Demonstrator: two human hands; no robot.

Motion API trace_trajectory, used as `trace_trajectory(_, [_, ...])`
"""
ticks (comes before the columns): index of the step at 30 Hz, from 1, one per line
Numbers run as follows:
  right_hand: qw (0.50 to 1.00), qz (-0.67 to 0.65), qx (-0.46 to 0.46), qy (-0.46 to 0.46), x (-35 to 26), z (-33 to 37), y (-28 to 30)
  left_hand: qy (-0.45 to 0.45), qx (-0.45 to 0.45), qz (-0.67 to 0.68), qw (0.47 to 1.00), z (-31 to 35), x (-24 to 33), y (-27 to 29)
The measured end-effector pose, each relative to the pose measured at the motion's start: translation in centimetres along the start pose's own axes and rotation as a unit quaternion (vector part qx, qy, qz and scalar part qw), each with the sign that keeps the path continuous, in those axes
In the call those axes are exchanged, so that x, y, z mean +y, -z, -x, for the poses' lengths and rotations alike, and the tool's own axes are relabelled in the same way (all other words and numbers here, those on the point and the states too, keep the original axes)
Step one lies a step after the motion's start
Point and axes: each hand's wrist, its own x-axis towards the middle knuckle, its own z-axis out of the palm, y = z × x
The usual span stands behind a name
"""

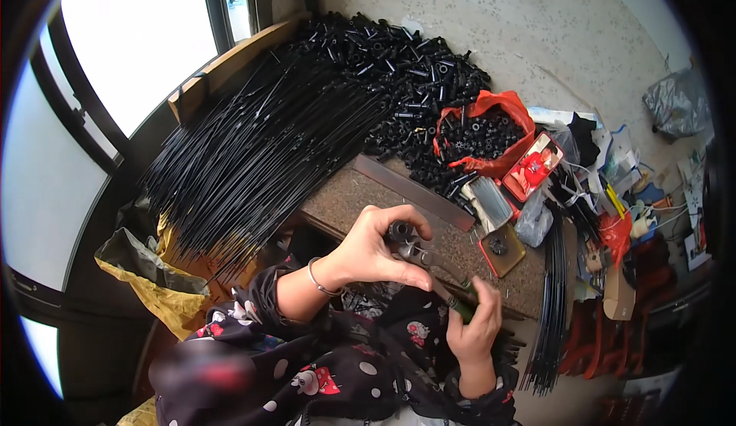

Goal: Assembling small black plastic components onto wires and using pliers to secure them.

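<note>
Above the brown tabletop (368, 196): left hand (368, 253) fingers pinch a small black tube part (400, 233); right hand (475, 326) grips pliers (429, 269). Risk: jaws slipping off could nip fingertips or drop the part.

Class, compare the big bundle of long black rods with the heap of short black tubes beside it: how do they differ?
The long black rods are thin and lengthy; the short black tubes are stubby and thicker. The rods lie roughly side by side, fanned and overhanging the bench edge; the tubes lie jumbled, pointing all ways. The rods lie nearer the window, the tubes nearer the red bag, which holds some more. Both are black and piled in great number.
</note>
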Motion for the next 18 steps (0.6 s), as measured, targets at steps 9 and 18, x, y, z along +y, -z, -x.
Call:
trace_trajectory(9, [0.758,-0.554,-0.249,-0.238,-1.0,-0.1,1.5,0.024,0.015,0.007,1.000,-0.1,-0.5,-1.5])
trace_trajectory(18, [0.714,-0.605,-0.225,-0.270,1.3,3.4,-2.9,0.092,0.063,-0.001,0.994,-0.2,-1.9,-4.7])
